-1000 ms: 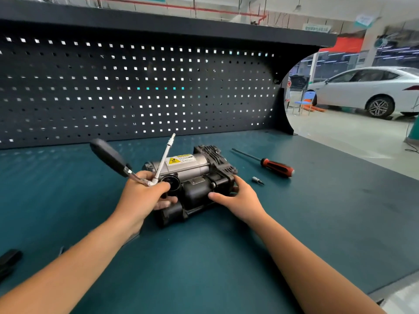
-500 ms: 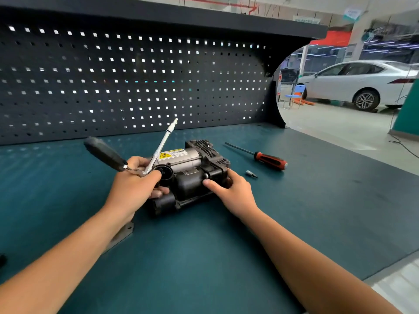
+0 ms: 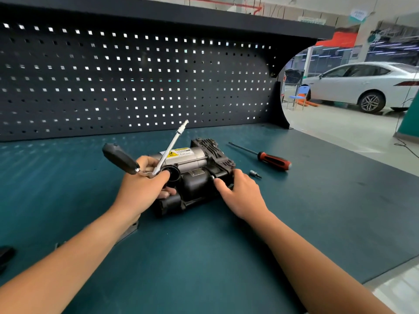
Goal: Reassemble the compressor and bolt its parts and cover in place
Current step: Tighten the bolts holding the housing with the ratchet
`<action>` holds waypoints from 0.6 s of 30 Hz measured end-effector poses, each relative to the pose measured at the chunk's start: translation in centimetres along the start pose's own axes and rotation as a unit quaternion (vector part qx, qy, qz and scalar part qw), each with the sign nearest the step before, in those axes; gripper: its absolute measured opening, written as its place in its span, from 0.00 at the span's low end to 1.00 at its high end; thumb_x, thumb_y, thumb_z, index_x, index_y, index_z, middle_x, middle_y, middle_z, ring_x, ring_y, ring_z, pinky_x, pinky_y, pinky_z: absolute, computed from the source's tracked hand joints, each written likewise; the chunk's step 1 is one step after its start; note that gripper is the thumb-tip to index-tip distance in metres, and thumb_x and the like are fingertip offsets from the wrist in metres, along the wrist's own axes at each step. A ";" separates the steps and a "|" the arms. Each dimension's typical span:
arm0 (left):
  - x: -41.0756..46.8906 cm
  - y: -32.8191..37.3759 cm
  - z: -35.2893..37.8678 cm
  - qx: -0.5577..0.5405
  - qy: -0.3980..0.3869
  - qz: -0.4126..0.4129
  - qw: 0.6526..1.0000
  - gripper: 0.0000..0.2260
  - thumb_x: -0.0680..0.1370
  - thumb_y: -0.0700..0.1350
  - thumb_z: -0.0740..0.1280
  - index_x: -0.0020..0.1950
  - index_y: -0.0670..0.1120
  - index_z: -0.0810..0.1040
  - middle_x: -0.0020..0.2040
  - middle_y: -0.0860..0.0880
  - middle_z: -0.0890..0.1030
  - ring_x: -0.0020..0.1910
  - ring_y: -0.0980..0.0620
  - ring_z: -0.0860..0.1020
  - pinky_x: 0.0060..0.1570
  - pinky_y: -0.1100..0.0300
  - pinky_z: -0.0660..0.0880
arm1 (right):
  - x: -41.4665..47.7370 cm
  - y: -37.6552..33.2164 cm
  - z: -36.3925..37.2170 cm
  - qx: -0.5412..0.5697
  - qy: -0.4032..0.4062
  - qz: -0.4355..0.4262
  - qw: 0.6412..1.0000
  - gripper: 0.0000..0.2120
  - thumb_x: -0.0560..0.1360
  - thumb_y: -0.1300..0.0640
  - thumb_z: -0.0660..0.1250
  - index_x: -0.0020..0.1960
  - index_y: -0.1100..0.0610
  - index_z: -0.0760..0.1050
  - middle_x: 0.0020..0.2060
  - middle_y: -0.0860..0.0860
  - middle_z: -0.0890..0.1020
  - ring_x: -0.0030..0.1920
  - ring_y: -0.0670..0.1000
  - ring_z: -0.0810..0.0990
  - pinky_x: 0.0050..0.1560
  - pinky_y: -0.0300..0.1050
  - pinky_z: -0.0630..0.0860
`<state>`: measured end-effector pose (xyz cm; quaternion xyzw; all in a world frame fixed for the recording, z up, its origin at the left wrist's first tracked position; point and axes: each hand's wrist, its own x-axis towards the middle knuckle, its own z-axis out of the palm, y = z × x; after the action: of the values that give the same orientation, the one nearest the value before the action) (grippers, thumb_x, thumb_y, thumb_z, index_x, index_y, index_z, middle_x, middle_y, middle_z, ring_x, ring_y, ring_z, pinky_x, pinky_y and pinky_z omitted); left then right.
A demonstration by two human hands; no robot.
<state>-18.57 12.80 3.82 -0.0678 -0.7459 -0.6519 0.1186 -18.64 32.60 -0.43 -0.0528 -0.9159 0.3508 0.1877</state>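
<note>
From my head camera, the compressor (image 3: pixel 192 173) lies on the teal workbench (image 3: pixel 204 257) toward its back edge, under the pegboard (image 3: pixel 136 82), roughly midway between the bench's left and right ends. Its long axis runs from near-left to far-right, with the silver motor can and yellow warning label on the far side and the finned head at the far-right end. My left hand (image 3: pixel 141 191) is closed around the joint of a ratchet wrench (image 3: pixel 147 164), black handle pointing left, extension bar slanting up toward the pegboard; the same hand rests against the compressor's left end beside a round open port. My right hand (image 3: pixel 240 193) is loosely curled, gripping nothing, fingertips (image 3: pixel 218 184) pressed on the near-right side of the black housing, just by what looks like a small bolt head, though I cannot tell for sure. A red-handled screwdriver (image 3: pixel 260 156) and a small socket bit (image 3: pixel 255 173) lie just right of the compressor, nearer my right hand. I judge the next move is bringing the wrench tip across to that right-side fastening, so the bar must swing down and right.
</note>
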 end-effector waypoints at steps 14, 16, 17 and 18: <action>0.2 -0.5 -0.3 0.000 -0.021 -0.026 0.999 0.06 0.76 0.37 0.66 0.45 0.47 0.73 0.40 0.45 0.79 0.25 0.53 0.81 0.23 0.67 0.74 | -0.2 -0.5 0.0 -0.020 0.039 -0.020 0.999 0.18 0.76 0.44 0.61 0.42 0.60 0.67 0.38 0.52 0.71 0.41 0.54 0.67 0.41 0.45 0.60; 0.2 -0.6 -0.2 -0.020 -0.016 -0.031 0.999 0.06 0.76 0.36 0.66 0.45 0.47 0.73 0.40 0.45 0.80 0.25 0.53 0.81 0.23 0.67 0.75 | -0.2 -0.3 0.1 -0.007 0.036 -0.016 0.999 0.18 0.75 0.43 0.61 0.43 0.59 0.69 0.38 0.52 0.72 0.42 0.54 0.69 0.41 0.45 0.61; 0.1 -0.6 -0.1 -0.029 -0.005 -0.031 0.999 0.07 0.76 0.36 0.66 0.45 0.47 0.73 0.40 0.45 0.80 0.25 0.53 0.80 0.23 0.67 0.75 | -0.2 -0.2 0.1 0.000 0.035 -0.016 0.999 0.18 0.75 0.43 0.62 0.43 0.59 0.70 0.39 0.51 0.73 0.43 0.54 0.71 0.41 0.44 0.61; 0.1 -0.6 -0.1 -0.035 0.006 -0.028 0.999 0.07 0.76 0.35 0.66 0.45 0.47 0.73 0.40 0.45 0.80 0.25 0.53 0.80 0.23 0.68 0.75 | -0.2 -0.1 0.1 0.009 0.035 -0.017 0.999 0.18 0.75 0.42 0.62 0.44 0.58 0.70 0.39 0.51 0.74 0.44 0.55 0.73 0.42 0.44 0.62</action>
<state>-18.82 12.66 3.30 -0.0471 -0.7237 -0.6808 0.1023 -18.48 32.45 -0.48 -0.0480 -0.9063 0.3541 0.2258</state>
